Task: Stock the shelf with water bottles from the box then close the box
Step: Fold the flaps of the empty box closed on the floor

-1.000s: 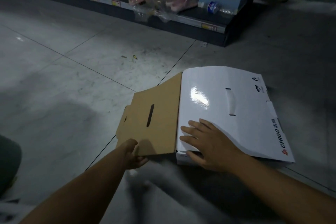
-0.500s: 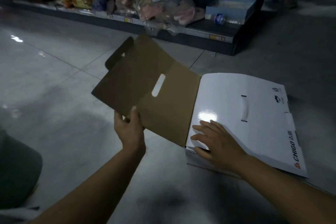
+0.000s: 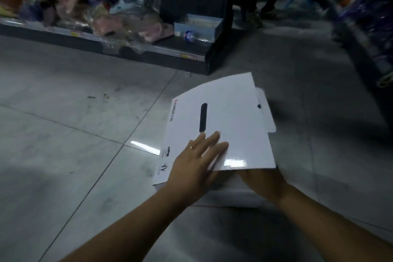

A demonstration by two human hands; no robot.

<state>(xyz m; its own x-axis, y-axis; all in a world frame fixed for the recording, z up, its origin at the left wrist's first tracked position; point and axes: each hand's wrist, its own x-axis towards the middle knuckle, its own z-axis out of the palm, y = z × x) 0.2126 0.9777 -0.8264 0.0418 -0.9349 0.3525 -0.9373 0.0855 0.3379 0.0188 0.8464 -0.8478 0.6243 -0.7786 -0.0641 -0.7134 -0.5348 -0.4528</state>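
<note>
The box (image 3: pixel 229 112) was laid on the grey tiled floor (image 3: pixel 74 155), its long axis and handle slot (image 3: pixel 203 117) pointed away from the grips toward the shelf (image 3: pixel 148 50). The left grip (image 3: pixel 191 168) was pressed flat on the box's top flap, fingers straight. The right grip (image 3: pixel 263 181) was tucked under the flap's near edge with its fingers hidden, so its state could not be told.
</note>
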